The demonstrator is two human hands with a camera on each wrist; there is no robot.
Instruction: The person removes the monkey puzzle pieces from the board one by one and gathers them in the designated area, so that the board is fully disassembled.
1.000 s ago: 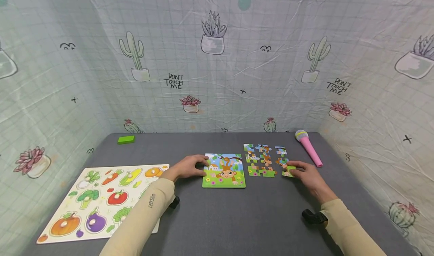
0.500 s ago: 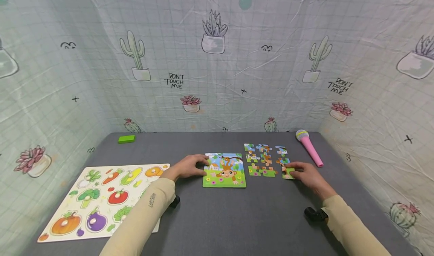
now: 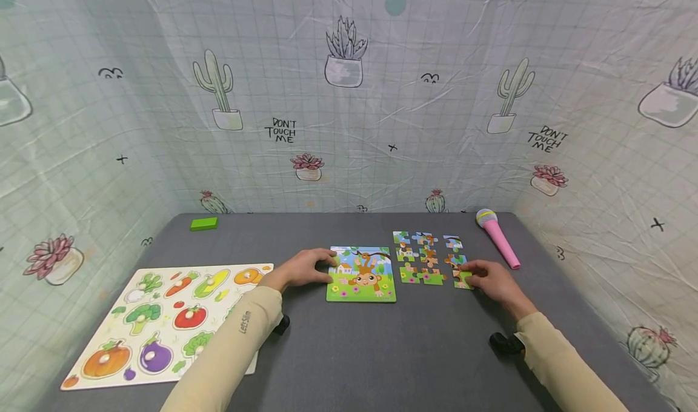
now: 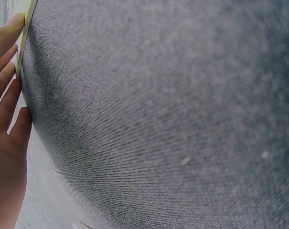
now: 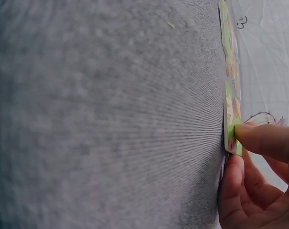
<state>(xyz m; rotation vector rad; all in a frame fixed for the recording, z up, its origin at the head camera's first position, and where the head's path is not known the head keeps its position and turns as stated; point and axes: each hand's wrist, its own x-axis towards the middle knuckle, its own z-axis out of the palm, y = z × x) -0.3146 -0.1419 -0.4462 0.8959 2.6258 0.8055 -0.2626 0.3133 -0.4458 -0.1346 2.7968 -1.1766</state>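
My right hand [image 3: 495, 283] pinches a green-edged puzzle piece [image 3: 462, 280] at its right side, with the thumb on top in the right wrist view. This corner piece [image 5: 232, 138] lies low on the table, just below another piece [image 3: 455, 260]. More pieces [image 3: 428, 255] lie left of it in loose rows, with a gap between. At the centre sits a square monkey picture board [image 3: 364, 282]. My left hand [image 3: 305, 267] rests at the board's left edge, fingers and thumb touching it; in the left wrist view the fingers [image 4: 8, 102] look fairly straight.
A white vegetable peg board [image 3: 163, 294] lies at the left, partly under my left sleeve. A green block [image 3: 203, 224] sits at the back left. A pink toy microphone [image 3: 498, 239] lies at the back right. Patterned cloth walls [image 3: 349, 157] enclose the grey table.
My right hand has drawn the corner piece slightly toward me, and it lines up below the piece above. The left hand and picture board stay put. The head view has shifted very slightly.
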